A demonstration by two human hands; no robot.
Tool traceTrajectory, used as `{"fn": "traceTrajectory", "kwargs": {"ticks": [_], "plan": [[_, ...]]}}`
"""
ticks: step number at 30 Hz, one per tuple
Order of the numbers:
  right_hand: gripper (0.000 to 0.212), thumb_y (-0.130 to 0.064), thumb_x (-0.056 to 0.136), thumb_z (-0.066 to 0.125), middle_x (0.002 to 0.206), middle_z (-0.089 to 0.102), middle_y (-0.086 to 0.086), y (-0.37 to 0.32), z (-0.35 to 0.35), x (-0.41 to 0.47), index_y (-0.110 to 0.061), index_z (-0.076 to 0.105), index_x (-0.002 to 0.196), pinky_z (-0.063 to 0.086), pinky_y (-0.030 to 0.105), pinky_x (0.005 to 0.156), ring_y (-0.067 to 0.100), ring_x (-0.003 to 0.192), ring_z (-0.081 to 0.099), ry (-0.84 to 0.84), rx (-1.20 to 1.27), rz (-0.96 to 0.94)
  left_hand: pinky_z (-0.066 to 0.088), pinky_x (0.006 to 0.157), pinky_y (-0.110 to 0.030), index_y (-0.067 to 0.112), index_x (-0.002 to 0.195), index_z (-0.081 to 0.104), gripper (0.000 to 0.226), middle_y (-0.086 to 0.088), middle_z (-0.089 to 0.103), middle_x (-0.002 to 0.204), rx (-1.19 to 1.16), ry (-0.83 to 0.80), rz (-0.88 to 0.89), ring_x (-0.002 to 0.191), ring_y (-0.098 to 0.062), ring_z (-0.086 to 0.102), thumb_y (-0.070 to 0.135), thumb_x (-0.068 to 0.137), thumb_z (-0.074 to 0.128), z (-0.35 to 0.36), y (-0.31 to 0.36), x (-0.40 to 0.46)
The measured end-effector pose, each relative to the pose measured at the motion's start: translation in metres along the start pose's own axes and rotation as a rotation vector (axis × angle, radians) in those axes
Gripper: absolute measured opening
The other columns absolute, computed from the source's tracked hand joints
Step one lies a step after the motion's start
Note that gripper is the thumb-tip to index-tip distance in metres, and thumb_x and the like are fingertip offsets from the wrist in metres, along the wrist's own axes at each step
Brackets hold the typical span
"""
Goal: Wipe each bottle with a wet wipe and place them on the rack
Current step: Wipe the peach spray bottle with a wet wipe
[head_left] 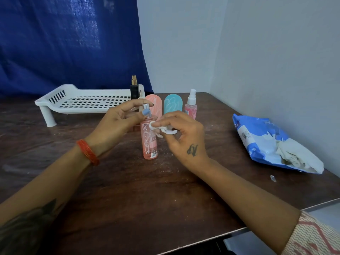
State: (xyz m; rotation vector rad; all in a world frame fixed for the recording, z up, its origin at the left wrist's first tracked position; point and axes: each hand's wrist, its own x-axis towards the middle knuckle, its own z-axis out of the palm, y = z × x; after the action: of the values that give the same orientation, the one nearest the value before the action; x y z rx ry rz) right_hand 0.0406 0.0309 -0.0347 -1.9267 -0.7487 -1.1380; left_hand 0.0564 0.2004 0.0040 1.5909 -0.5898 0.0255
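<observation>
Head view: dark wooden table (128,199), two bare forearms reaching in from below.
Pink bottle (149,144): upright on the table at centre, clear with pink liquid, white scribble print, barcode sticker near the base, silver spray top.
Left hand (117,122): thumb and fingers curled round the spray top, pinching it; thumbnail painted blue; red bangle (88,151) on the wrist.
Right hand (184,133): fingers curled, pinching a wipe against the bottle's shoulder; tattoo on the back of the hand.
Wipe (162,128): white, crumpled, touching the upper right side of the pink bottle.
Rack (82,102): white, perforated, on short legs, at the table's far left, well apart from the pink bottle.
Black bottle (134,89): gold sprayer, upright at the rack's right end; on the rack or just behind it, cannot tell.
Pink case (155,103): rounded top, behind the pink bottle, partly hidden by it.
Teal case (173,104): rounded top, just beside the pink case.
Small sprayer (191,105): white nozzle, pink liquid, right of the teal case.
Pack (272,144): blue and white, lying open at the table's right edge, white wipes showing at its mouth.
Curtain (64,43): blue, behind the rack.
Wall (257,52): pale, at the right.
</observation>
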Motion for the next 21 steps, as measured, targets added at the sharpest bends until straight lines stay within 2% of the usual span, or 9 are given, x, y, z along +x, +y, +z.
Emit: {"fn": "traceTrajectory", "kwargs": {"ticks": [5, 10, 13, 16, 21], "plan": [[0.014, 0.002, 0.078, 0.068, 0.086, 0.071, 0.005, 0.0058, -0.0022, -0.0017, -0.007, 0.074, 0.088, 0.052, 0.019, 0.075, 0.007, 0.083, 0.063, -0.023, -0.004, 0.033, 0.054, 0.067, -0.018, 0.019, 0.115, 0.060, 0.026, -0.001, 0.073, 0.098, 0.003, 0.024, -0.024, 0.090, -0.010, 0.070, 0.015, 0.091, 0.052, 0.0003, 0.0002, 0.0004], [0.013, -0.002, 0.079, 0.071, 0.088, 0.071, 0.005, 0.0013, 0.0020, 0.0023, -0.006, 0.072, 0.091, 0.050, 0.016, 0.075, 0.007, 0.084, 0.063, 0.050, -0.020, 0.069, 0.053, 0.067, -0.017, 0.021, 0.113, 0.062, 0.025, 0.000, 0.072, 0.098, 0.020, 0.025, -0.013, 0.085, -0.010, 0.069, 0.016, 0.090, 0.054, 0.0003, 0.0002, 0.0004], [0.015, 0.002, 0.078, 0.068, 0.088, 0.071, 0.008, -0.0005, 0.0003, 0.0006, -0.004, 0.073, 0.091, 0.052, 0.020, 0.077, 0.011, 0.085, 0.064, 0.001, -0.016, -0.009, 0.054, 0.068, -0.017, 0.023, 0.110, 0.063, 0.024, -0.001, 0.071, 0.101, 0.018, 0.037, -0.010, 0.086, -0.010, 0.069, 0.016, 0.089, 0.055, -0.0001, -0.0010, 0.0008], [0.013, 0.000, 0.079, 0.066, 0.086, 0.071, 0.006, 0.0020, -0.0030, -0.0022, -0.005, 0.073, 0.088, 0.052, 0.019, 0.076, 0.009, 0.084, 0.063, -0.056, -0.027, -0.006, 0.056, 0.072, -0.021, 0.022, 0.109, 0.063, 0.023, -0.003, 0.071, 0.102, 0.001, 0.048, -0.022, 0.092, -0.014, 0.070, 0.015, 0.089, 0.055, -0.0010, -0.0013, 0.0016], [0.013, -0.001, 0.078, 0.068, 0.086, 0.070, 0.004, 0.0039, -0.0005, -0.0006, -0.007, 0.073, 0.088, 0.051, 0.016, 0.075, 0.007, 0.083, 0.062, -0.006, -0.059, 0.056, 0.054, 0.071, -0.017, 0.018, 0.112, 0.063, 0.025, -0.004, 0.070, 0.105, 0.004, 0.055, -0.007, 0.091, -0.013, 0.069, 0.012, 0.089, 0.055, -0.0001, -0.0011, 0.0021]]}}
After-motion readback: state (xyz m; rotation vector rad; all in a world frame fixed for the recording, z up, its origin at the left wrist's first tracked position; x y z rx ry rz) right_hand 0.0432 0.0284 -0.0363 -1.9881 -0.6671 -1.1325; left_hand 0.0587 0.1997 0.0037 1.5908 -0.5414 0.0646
